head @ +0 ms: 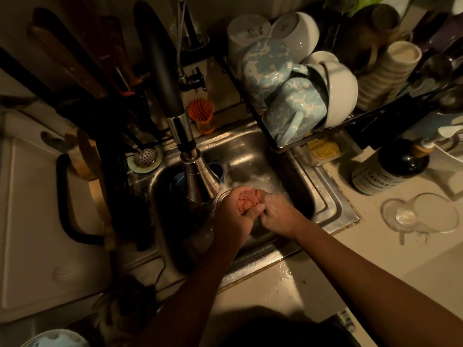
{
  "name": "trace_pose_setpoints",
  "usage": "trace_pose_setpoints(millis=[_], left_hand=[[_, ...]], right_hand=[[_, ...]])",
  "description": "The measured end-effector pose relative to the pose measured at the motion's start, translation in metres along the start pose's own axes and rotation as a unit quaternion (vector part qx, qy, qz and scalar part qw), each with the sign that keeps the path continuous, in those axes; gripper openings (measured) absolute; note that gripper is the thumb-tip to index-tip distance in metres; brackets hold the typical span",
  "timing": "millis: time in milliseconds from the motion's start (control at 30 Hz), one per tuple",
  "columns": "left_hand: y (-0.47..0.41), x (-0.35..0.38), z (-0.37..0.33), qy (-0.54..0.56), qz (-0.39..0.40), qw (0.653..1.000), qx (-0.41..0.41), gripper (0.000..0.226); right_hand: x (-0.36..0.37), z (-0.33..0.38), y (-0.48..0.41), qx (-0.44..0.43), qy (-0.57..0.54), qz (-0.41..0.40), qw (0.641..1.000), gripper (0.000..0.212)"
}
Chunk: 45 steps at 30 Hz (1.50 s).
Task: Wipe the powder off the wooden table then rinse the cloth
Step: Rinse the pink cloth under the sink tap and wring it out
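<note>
Faucet head [198, 176] sits just left of the hands, over the sink [333, 196]. Can't tell if water's running. Left hand [230, 214] is curled round the pink cloth [246, 202], which is bunched into a wad low in the basin. Right hand [278, 216] grips the cloth's other side, fingers tucked under. Reads as the rinse/wring step. To do it well: hold the wad under the spout, unfold and re-squeeze so trapped powder flushes out, and don't splash the dish rack [288, 136] on the right.
</note>
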<state>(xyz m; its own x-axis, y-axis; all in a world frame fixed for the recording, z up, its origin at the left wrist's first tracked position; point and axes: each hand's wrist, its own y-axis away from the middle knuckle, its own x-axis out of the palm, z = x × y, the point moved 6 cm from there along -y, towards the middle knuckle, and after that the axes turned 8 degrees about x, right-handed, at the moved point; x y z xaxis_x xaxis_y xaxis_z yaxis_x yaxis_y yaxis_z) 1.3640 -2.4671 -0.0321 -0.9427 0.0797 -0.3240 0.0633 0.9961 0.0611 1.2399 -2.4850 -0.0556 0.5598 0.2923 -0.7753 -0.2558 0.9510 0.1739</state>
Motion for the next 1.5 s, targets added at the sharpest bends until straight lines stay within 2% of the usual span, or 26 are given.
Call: trace_pose_setpoints(millis=[133,200,267,400,467,567,667,700,733,800,900,1000,1067,1133,1267,1367,1500], left_hand=[[-0.01,-0.006,-0.003,-0.004,-0.005,1.0,0.004,0.033],[-0.014,-0.013,-0.002,-0.009,-0.002,1.0,0.016,0.029],[-0.017,-0.018,-0.005,-0.01,0.006,0.999,0.037,0.035],[-0.016,-0.019,-0.013,0.023,-0.006,0.997,0.072,0.035],[-0.014,-0.014,-0.016,0.025,-0.012,0.995,0.091,0.03],[-0.019,-0.005,-0.022,-0.002,0.016,0.993,0.113,0.041],[-0.029,-0.002,-0.013,-0.013,0.051,0.994,0.093,0.046],[-0.031,-0.002,-0.01,-0.011,0.059,0.994,0.087,0.043],[-0.032,-0.003,-0.011,-0.014,0.062,0.994,0.087,0.039],[-0.031,-0.008,-0.025,-0.033,0.048,0.991,0.123,0.031],[-0.025,-0.012,-0.03,-0.075,0.008,0.987,0.144,0.025],[-0.023,-0.013,-0.015,-0.098,-0.027,0.991,0.089,0.02],[-0.021,-0.013,-0.021,-0.133,-0.061,0.981,0.124,0.02],[-0.02,-0.012,-0.021,-0.154,-0.09,0.974,0.142,0.018],[-0.024,-0.006,-0.014,0.002,-0.088,0.995,0.042,0.01],[-0.029,-0.004,-0.012,0.024,-0.107,0.994,-0.026,0.013],[-0.035,0.013,0.027,0.145,-0.044,0.974,-0.169,0.016]], right_hand=[[-0.006,-0.005,-0.003,0.05,-0.136,0.14,0.979,0.041],[-0.011,-0.004,-0.001,0.076,-0.318,0.208,0.922,0.04],[-0.016,-0.006,0.002,0.118,-0.431,0.227,0.865,0.049],[-0.005,-0.007,0.003,0.19,-0.456,0.278,0.824,0.066],[-0.002,-0.005,0.002,0.203,-0.491,0.307,0.789,0.062],[0.0,-0.013,0.004,0.213,-0.539,0.337,0.743,0.058],[0.002,-0.013,0.005,0.194,-0.591,0.366,0.692,0.075],[0.003,-0.012,0.003,0.192,-0.603,0.359,0.686,0.077],[0.004,-0.011,0.0,0.198,-0.606,0.336,0.693,0.074],[0.004,-0.017,-0.009,0.218,-0.601,0.253,0.726,0.053],[0.002,-0.019,-0.019,0.21,-0.62,0.192,0.731,0.032],[0.0,-0.018,-0.021,0.2,-0.543,0.187,0.794,0.028],[0.002,-0.013,-0.022,0.202,-0.498,0.178,0.824,0.025],[0.002,-0.012,-0.024,0.196,-0.461,0.123,0.857,0.016],[-0.005,-0.011,-0.023,0.121,-0.319,-0.03,0.94,0.029],[-0.014,-0.008,-0.018,0.065,-0.25,-0.112,0.959,0.023],[-0.012,-0.012,-0.013,0.011,-0.148,-0.124,0.981,0.013]])
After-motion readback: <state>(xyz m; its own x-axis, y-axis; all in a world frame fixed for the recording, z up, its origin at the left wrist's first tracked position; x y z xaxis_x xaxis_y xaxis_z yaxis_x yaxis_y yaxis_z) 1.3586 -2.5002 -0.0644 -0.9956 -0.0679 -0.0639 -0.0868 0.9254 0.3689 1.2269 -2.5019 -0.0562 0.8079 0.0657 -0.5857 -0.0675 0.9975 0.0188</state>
